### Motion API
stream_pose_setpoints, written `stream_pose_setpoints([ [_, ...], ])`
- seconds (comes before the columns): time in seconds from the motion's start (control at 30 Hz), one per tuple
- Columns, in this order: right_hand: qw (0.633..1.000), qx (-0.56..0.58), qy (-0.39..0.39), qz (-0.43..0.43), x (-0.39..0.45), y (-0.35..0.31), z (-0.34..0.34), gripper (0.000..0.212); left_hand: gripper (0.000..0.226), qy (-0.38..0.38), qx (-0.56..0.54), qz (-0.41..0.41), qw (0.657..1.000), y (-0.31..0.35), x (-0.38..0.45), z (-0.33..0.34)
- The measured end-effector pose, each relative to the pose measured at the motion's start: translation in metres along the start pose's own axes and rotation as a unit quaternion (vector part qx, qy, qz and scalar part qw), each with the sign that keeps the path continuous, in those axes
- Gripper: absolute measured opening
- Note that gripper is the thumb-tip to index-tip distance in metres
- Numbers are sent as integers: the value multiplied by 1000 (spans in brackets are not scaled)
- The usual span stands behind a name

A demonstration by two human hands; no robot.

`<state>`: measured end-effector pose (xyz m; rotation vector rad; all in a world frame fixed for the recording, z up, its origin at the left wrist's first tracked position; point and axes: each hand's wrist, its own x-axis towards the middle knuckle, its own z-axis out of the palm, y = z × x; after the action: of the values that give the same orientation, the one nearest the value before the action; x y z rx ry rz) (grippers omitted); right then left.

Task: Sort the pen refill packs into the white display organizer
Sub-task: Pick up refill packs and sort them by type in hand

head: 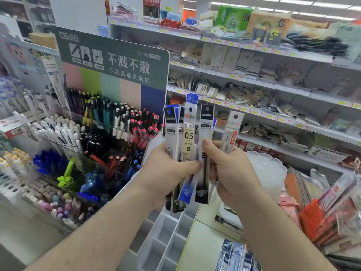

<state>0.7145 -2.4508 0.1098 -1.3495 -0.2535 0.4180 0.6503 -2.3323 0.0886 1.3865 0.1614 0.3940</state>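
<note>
- The left hand (166,173) grips a fan of pen refill packs (188,145) upright at frame center, so the labels can be read.
- The right hand (230,169) pinches one black pack (205,153) (probably picking it out).
- The white display organizer (166,241) waits below, slots open.

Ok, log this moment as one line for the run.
left hand: grips fanned refill packs | right hand: pinches black pack | white organizer: below, visible slots empty

White display organizer (166,237) compartments lie open below, flanked by pen display (93,145) and cluttered shelves (273,118).
</note>
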Motion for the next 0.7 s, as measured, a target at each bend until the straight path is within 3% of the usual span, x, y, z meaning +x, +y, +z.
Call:
stream_pose_setpoints([
  [0.17, 1000, 4, 4, -21, 2, 2, -3, 16, 33, 6, -51, -6, 999, -6, 0, -2],
  [0.4, 1000, -7, 16, -11, 5, 6, 4, 17, 39, 2, -47, -17, 999, -11, 1, -3],
  [0.53, 996, 50, 20, 75, 7, 0, 0, 62, 36, 45, -29, -18, 998, -8, 2, -9],
  [0.6, 989, 104, 8, 107, 7, -4, -4, 55, 35, 49, -19, -12, 999, -9, 3, -10],
  [0.7, 989, 121, -10, 87, 5, -4, -2, 35, 36, 59, -6, -2, 998, -8, 3, -10],
])
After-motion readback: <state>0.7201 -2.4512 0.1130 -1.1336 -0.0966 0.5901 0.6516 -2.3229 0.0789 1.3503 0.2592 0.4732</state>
